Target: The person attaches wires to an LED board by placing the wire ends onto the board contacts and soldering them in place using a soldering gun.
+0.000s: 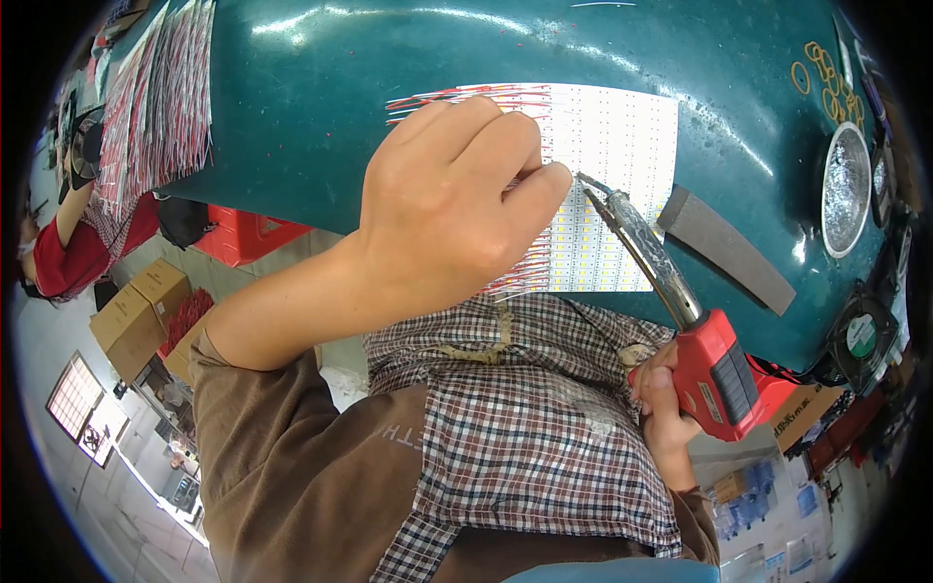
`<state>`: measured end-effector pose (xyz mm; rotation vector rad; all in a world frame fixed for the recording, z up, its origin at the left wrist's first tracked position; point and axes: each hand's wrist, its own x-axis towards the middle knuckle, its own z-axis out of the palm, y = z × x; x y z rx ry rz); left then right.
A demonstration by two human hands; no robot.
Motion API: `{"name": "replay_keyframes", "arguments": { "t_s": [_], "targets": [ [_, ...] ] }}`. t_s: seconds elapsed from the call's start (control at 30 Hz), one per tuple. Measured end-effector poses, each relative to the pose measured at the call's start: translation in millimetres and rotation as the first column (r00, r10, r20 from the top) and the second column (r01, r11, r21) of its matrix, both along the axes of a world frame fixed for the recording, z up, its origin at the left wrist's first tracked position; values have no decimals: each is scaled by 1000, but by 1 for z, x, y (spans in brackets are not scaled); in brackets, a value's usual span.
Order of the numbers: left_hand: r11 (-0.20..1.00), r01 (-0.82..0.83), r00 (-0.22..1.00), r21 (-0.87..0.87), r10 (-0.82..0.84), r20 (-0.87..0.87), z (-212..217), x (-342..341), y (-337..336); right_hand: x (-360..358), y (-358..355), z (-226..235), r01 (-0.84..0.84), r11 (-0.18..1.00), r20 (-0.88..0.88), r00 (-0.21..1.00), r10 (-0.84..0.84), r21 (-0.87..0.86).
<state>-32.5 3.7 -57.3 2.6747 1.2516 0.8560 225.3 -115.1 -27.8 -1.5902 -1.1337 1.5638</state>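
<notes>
A white panel of LED strips [622, 146] with rows of small yellow squares lies on the green tabletop. Red and white wires [520, 282] fan out along its left side. Over that wired side, my left hand [452, 185] is closed, thumb pressed to the fingers; what they pinch is hidden. My right hand [666, 403] is wrapped round the red handle of a soldering gun [721, 374]. The gun's metal barrel points up and left, its dark tip over the panel close to my left thumb.
A grey block [724, 248] lies right of the panel. Beyond it are a metal dish [846, 189], rubber bands [826, 83] and a small fan [863, 335]. Bundled wires [160, 107] hang over the table's far left, near a person in red [58, 253]. Boxes [141, 316] stand at left.
</notes>
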Motion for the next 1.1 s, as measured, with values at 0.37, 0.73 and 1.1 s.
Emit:
{"name": "replay_keyframes", "arguments": {
  "t_s": [0.37,0.73,1.1],
  "targets": [
    [1000,2,1000,-19,-2,-5,2,0,-1,-3,3,1,83,995,-79,994,-79,48],
    [1000,-3,1000,-31,4,26,4,4,-6,2,-5,1,74,996,-71,995,-70,55],
    [998,-26,1000,-49,26,-1,3,3,-7,6,-4,1,-25,1000,-19,999,25,11]
  ]
}}
